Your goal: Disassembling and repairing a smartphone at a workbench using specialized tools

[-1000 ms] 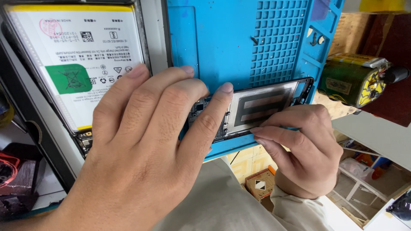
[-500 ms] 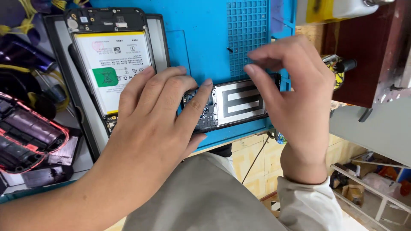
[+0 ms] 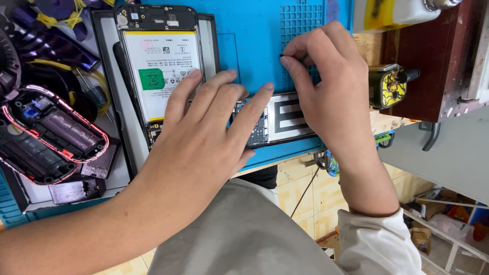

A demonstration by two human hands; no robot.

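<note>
The left hand lies flat, open, pinning the phone board; keep it steady while the right hand, at 2 o'clock, pinches a small dark part.

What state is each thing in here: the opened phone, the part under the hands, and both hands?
Opened phone: back cover off, battery exposed, lying flat.
Phone part: flat on the blue mat, at its near edge.
Left hand: fingers spread, pressing on the phone part.
Right hand: pinch grip on something small and dark, above the mat's grid.
</note>
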